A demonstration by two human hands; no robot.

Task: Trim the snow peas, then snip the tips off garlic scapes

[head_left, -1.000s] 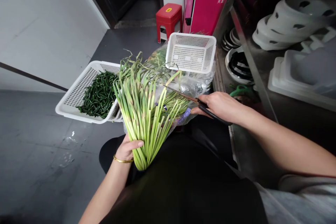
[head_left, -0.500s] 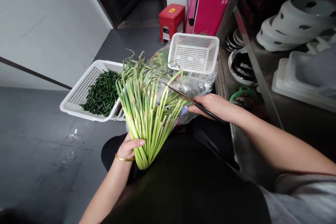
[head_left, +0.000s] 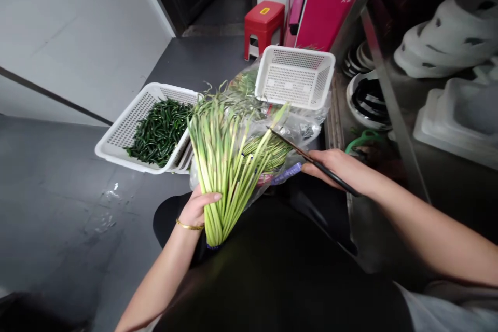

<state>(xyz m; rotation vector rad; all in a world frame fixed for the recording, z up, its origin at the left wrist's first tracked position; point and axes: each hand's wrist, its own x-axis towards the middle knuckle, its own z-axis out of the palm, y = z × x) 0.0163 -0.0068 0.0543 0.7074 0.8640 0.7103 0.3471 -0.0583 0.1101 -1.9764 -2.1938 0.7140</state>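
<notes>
My left hand is closed round the lower end of a thick bunch of pale green garlic stems, which fans upward over my lap. A gold bangle sits on that wrist. My right hand grips black scissors, blades together and pointing up-left, tips close to the right side of the bunch. Behind the bunch, more stems lie in a clear plastic bag.
A white perforated basket of dark green cut pieces sits on the grey floor at left. An empty white basket rests on the bag. Farther back are a red stool and a pink cabinet. Shelves with white dishes run along the right.
The long thin tops of the bunch are gone; the stems now end shorter and more even. The scissors have drawn back to the right and lie closed.
</notes>
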